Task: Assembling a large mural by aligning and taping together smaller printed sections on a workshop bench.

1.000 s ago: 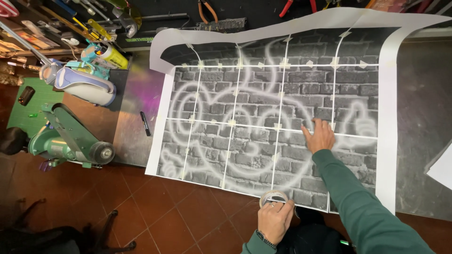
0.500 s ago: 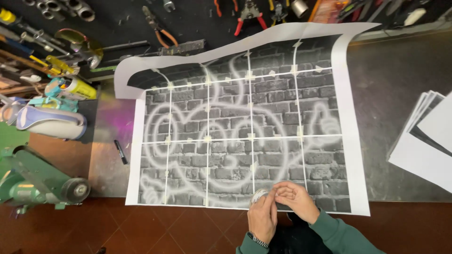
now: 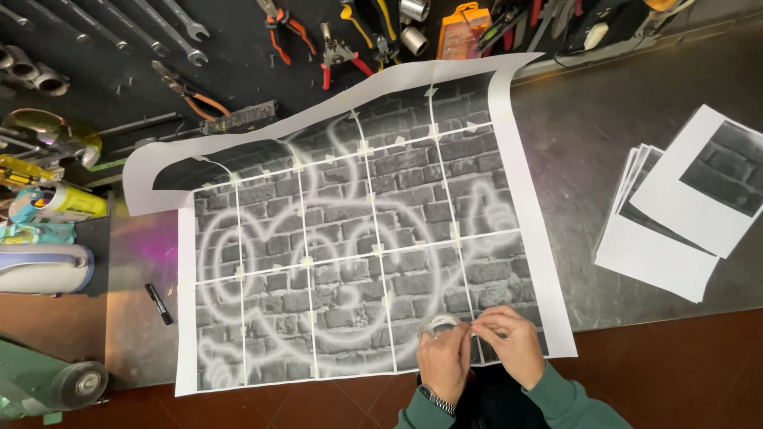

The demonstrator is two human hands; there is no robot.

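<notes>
A big sheet of taped-together paper prints (image 3: 350, 246) lies on the grey metal bench, showing a grey brick wall with white sprayed lines. Its far edge curls up against the tool wall. Over its near right corner my left hand (image 3: 443, 364) holds a roll of clear tape (image 3: 438, 323). My right hand (image 3: 510, 343) sits right beside it, fingertips pinching the tape's free end at the roll. Both hands touch the roll; a wristwatch is on my left wrist.
A stack of loose brick prints (image 3: 675, 214) lies to the right. A black marker (image 3: 159, 303) rests left of the sheet. Spray cans (image 3: 56, 205) and a green machine (image 3: 48, 385) stand at left. Pliers and wrenches (image 3: 334, 48) hang at the back.
My right hand left the sheet's middle and came back to the tape roll in my left hand. The view shifted left, bringing the loose prints on the right into sight.
</notes>
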